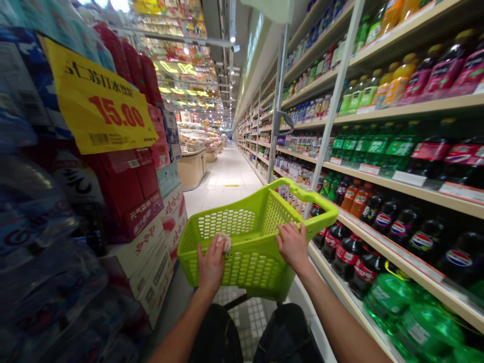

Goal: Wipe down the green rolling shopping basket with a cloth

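A lime-green shopping cart (257, 267) with perforated plastic walls stands directly before me, its handle (325, 212) toward the right. The inside of its basket shows only green plastic. My left hand (212, 264) presses a small crumpled whitish cloth (226, 243) against the near rim, fingers bent over it. Most of the cloth is hidden under the fingers. Farther right, my right hand (294, 244) grips the same rim close to the handle, fingers curled over the edge.
Shelves of soda bottles (385, 141) line the right side, with large green bottles (412, 312) at the bottom. Stacked drink cartons (143, 252) and a yellow price sign (106, 106) rise at left. A tiled aisle (223, 171) runs ahead past display counters (191, 169).
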Tool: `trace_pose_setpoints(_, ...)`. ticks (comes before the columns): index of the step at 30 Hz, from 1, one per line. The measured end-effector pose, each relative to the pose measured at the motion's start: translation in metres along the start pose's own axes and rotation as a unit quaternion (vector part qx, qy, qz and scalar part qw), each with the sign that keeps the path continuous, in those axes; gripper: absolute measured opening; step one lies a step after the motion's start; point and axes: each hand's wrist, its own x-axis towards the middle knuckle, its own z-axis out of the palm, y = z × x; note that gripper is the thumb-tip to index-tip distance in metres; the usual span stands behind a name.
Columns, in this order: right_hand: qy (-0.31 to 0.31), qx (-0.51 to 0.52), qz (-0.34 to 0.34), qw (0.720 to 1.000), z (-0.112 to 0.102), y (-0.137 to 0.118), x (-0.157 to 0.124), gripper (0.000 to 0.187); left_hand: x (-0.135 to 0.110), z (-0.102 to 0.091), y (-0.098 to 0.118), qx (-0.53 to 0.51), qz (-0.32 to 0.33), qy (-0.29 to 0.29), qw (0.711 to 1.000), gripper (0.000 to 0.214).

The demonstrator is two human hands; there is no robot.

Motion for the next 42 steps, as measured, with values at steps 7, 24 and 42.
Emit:
trace_pose_setpoints(7, -0.001, -0.009, -0.013, 1.000, -0.001, 0.001, -0.002, 0.028, 0.020, 0.016, 0.066, -0.072, 0.077, -0.022, 0.994, 0.045)
trace_pose_setpoints(24, 0.004, 0.019, -0.005, 1.000, -0.003, -0.002, -0.003, 0.028, 0.015, 0.007, 0.037, -0.039, 0.082, -0.053, 0.994, 0.050)
trace_pose_setpoints(42, -0.006, 0.016, -0.001, 1.000, 0.001, 0.003, 0.002, 0.028, 0.016, 0.000, 0.015, -0.029, 0.053, -0.081, 0.995, 0.048)
